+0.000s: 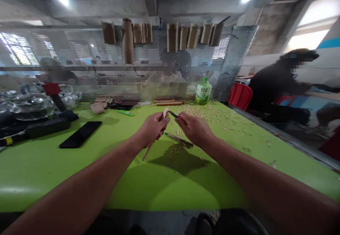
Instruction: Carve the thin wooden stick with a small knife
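My left hand [150, 130] is closed around a pale wooden stick [147, 152], whose lower end sticks out below the fist and whose top shows above the thumb. In my right hand [196, 128] is a carving knife [174, 114] with a dark, partly red handle, its tip close to the top of the stick. Whether the blade touches the wood is too small to tell. A second slim tool [182, 141] with a metal tip lies on the green table [127, 189] beneath my hands. Wood shavings [212, 116] are scattered around and beyond it.
A black phone [81, 134] lies left, near glass teapots [29, 105] and a red-and-black tool [54, 93]. Behind are wood pieces [101, 104], a green cutter [125, 113] and a green tea bottle [203, 92]. A perforated metal screen [92, 75] bounds the back. A person [276, 79] sits right.
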Demonstrator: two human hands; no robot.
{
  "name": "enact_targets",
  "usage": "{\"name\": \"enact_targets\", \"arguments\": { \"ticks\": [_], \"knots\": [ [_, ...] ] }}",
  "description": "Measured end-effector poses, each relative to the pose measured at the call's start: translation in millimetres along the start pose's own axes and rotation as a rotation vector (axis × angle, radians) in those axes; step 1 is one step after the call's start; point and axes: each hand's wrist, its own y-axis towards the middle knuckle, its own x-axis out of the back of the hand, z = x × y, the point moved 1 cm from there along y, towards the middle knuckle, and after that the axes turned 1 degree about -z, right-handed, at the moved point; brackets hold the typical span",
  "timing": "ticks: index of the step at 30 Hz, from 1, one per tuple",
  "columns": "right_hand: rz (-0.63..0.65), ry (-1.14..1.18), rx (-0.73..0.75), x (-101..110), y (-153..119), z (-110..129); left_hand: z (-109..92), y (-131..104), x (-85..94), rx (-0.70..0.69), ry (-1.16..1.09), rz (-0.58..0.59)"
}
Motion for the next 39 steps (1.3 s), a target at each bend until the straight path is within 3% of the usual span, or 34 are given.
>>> {"name": "enact_targets", "arguments": {
  "ticks": [18,25,33,39],
  "knots": [
    [0.01,-0.017,-0.011,1,-1,2,-1,-2,1.9,0.004,0.016,0.009],
    [0.001,-0.153,-0.011,3,-2,5,-3,-2,0.6,0.015,0.036,-0.011],
    [0.038,-0.243,-0.015,-9,-2,8,-5,1,-1.0,-0.118,0.526,-0.21],
    [0.037,-0.113,-0.03,-14,-3,5,-7,-3,-3.4,-0.175,0.599,-0.249]
  ]
}}
